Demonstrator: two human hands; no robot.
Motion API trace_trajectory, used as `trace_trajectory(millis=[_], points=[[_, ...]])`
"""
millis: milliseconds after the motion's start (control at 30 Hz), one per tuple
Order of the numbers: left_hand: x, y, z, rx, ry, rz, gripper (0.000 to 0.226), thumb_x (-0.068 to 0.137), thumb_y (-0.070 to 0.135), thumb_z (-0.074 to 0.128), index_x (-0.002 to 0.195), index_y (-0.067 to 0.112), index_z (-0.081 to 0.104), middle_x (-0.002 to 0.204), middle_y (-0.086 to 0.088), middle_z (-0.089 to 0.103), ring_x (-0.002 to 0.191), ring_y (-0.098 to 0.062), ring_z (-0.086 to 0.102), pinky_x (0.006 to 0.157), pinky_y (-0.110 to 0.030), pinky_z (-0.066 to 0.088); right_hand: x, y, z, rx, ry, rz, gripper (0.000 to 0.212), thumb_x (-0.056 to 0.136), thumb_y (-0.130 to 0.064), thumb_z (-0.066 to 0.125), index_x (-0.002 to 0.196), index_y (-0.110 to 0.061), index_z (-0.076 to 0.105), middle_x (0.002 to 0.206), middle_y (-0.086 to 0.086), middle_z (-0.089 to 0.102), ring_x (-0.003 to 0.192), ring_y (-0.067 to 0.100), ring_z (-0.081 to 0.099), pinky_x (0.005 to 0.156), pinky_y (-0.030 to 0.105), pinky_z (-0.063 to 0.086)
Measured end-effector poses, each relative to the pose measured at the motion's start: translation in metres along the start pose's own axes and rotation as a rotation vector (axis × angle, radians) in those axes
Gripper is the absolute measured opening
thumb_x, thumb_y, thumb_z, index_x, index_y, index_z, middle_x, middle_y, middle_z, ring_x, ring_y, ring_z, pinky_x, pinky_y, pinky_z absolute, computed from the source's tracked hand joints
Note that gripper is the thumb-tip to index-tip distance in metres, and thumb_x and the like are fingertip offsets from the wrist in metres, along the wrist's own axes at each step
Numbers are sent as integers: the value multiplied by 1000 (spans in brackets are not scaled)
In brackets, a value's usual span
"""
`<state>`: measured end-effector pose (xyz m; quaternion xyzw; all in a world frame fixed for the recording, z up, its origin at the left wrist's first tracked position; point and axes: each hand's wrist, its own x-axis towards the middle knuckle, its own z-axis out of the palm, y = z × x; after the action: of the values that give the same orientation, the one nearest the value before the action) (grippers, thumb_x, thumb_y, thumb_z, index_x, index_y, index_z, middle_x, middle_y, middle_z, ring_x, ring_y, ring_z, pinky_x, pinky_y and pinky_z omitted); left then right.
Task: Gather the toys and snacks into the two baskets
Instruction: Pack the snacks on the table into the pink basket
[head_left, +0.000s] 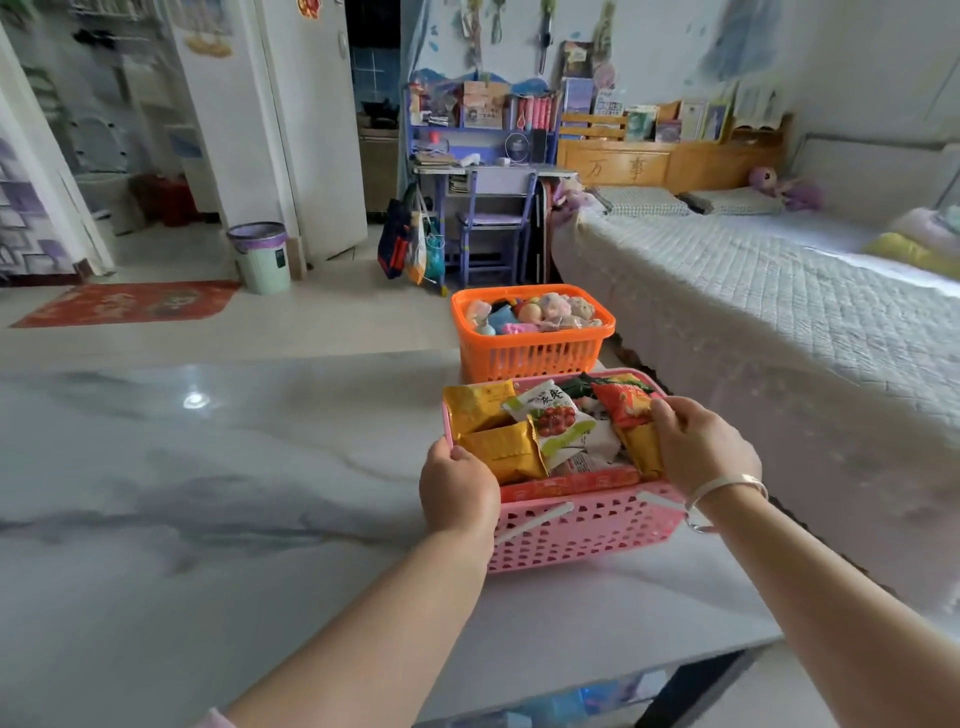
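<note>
The pink basket (582, 525) sits at about five o'clock on the marble table (208, 493), packed with snack packets (550, 421), and both hands hold it at its sides. The left hand (457, 491) grips the near-left corner, fingers curled over the rim. The right hand (701, 447) rests at the right rim with fingers bent down onto an orange packet and a gold one; whether they pinch the packets or only press them is hard to tell. Directly beyond, at twelve o'clock from the pink basket and just beside it, stands the orange basket (530, 358), full of soft toys (540, 312). No loose toys or snacks show on the tabletop, so the gathering looks nearly finished.

The step in hand seems to be settling the packets and squaring the basket. To do it well, tuck the tall packets below the rim first, keep the left hand steadying the basket, and mind the table edge at three o'clock, beside the bed (753, 291).
</note>
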<state>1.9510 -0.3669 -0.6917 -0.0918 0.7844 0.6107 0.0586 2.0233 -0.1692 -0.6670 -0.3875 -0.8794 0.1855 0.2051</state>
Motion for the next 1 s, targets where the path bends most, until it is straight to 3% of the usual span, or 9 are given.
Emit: trace_trajectory(millis=[400, 600, 733, 867, 1000], points=[[44, 22, 75, 31, 55, 14, 43, 106, 25, 26, 140, 15, 50, 132, -10, 60, 117, -30, 60, 96, -47, 54, 94, 18, 29, 67, -72, -43, 43, 95, -53, 29, 125, -34, 54, 116, 3, 64, 98, 25, 57, 71, 30, 40], [70, 15, 84, 59, 72, -1, 42, 106, 22, 26, 140, 13, 50, 133, -12, 60, 119, -31, 59, 98, -47, 53, 109, 15, 56, 44, -87, -48, 46, 96, -55, 26, 127, -31, 51, 110, 4, 65, 80, 20, 51, 65, 29, 40], [84, 19, 87, 43, 68, 4, 43, 106, 20, 26, 140, 12, 50, 134, -12, 59, 120, -31, 58, 99, -48, 52, 119, 10, 62, -11, -70, -16, 48, 96, -55, 25, 114, -22, 54, 89, 3, 59, 74, 23, 54, 63, 31, 40], [93, 20, 88, 44, 65, 10, 42, 106, 20, 26, 139, 11, 51, 134, -12, 59, 120, -31, 58, 99, -47, 52, 125, 9, 71, -52, -43, -5, 52, 94, -58, 20, 97, -20, 56, 89, 5, 62, 74, 24, 57, 66, 33, 46], [98, 21, 87, 54, 61, 13, 41, 106, 20, 26, 136, 11, 53, 131, -12, 61, 118, -31, 60, 97, -47, 53, 127, 7, 75, -77, -36, -4, 52, 95, -58, 19, 96, -20, 55, 91, 6, 62, 74, 24, 56, 62, 31, 41]])
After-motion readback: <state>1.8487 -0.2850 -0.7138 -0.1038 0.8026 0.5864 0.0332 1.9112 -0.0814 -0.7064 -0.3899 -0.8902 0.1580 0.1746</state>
